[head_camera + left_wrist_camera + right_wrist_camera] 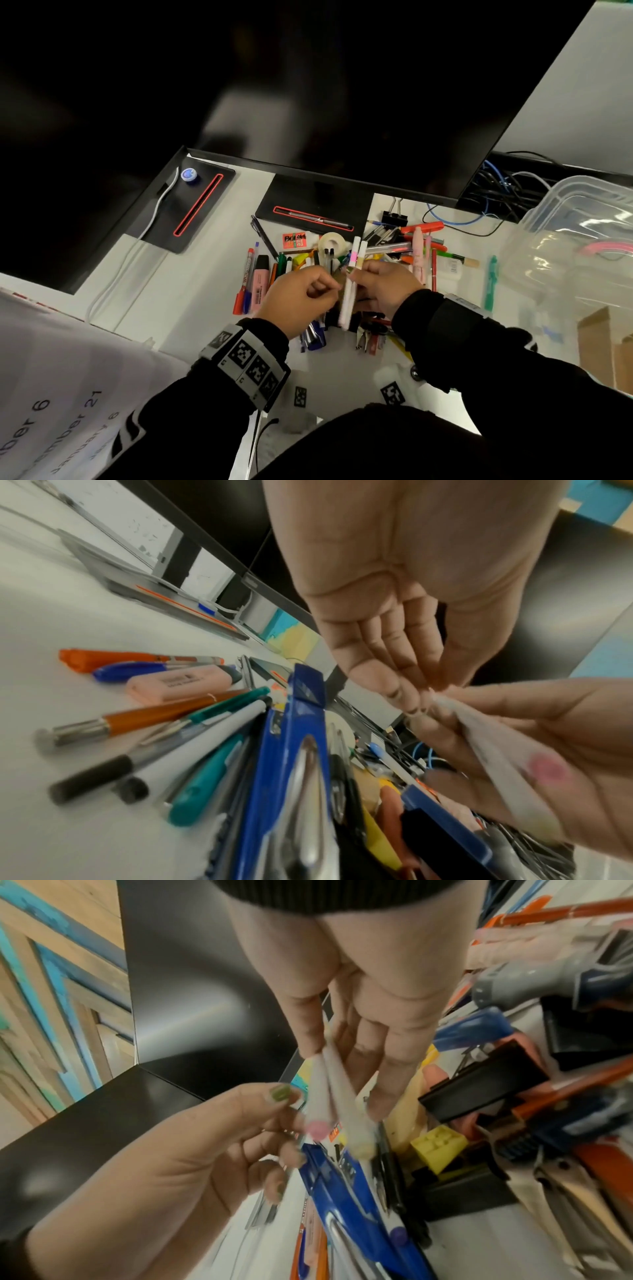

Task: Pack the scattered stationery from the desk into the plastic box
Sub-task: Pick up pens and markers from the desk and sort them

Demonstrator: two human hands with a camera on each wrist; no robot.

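While both hands meet over the heap of stationery [346, 267], the head view shows the right hand [385, 289] gripping two white markers [352, 274] nearly upright, one with a pink band and one with a pale yellow band, probably bunched so that both can go in a single trip; the left hand [298, 298] sits just beside them with fingers curled in toward the thumb, and whether it touches them is hard to tell from here. Most pens, a tape roll [330, 241] and a binder clip [394, 216] lie on the white worktop [212, 274], and the clear plastic box [575, 246] waits well apart at the right edge, so the packing looks far from done. From the left wrist, the left hand's fingertips [411, 699] close on the near ends of the markers, seemingly to line them up in the other hand's grasp, above a blue stapler [298, 750] and a pink highlighter [178, 683]. From the right wrist, the right hand's thumb and fingers [380, 1085] pinch the markers along their barrels, coloured ends toward the camera, while the left hand's thumb [270, 1096] presses beside the pink end; a yellow brick [438, 1146] lies in the clutter below.
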